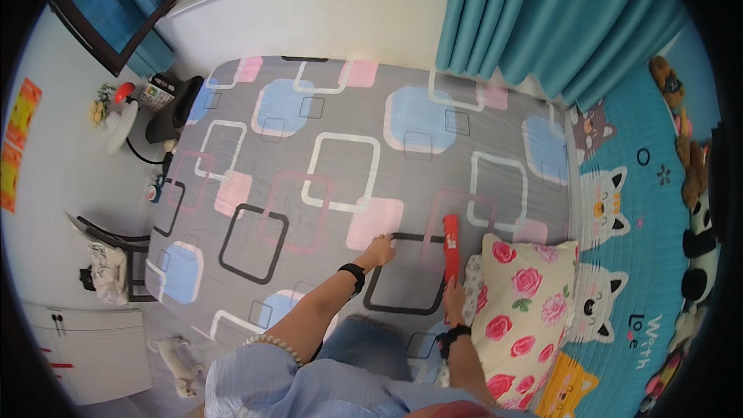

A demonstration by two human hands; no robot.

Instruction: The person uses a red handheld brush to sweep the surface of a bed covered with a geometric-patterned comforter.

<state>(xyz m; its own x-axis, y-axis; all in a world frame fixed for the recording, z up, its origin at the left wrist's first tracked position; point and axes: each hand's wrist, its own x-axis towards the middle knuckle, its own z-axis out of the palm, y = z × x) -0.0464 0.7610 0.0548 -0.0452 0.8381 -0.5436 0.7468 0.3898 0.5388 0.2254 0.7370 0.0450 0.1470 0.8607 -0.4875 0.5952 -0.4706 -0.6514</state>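
My right hand (455, 300) grips a red brush-like tool (451, 244) by its near end. The tool points away from me over the bed, beside a cream pillow with pink roses (514, 302). My left hand (380, 249) is low over the grey patterned bedsheet (342, 110), at the corner of a printed black square. Its fingers look bent; whether they pinch the fabric is too small to tell. Both wrists carry dark bands.
A teal quilted headboard cover (615, 197) with cat faces runs along the right, with plush toys (696, 232) on top. Teal curtains (522, 17) hang at the far side. To the left are a chair (136, 267), a white cabinet (107, 354) and a small white dog (179, 367).
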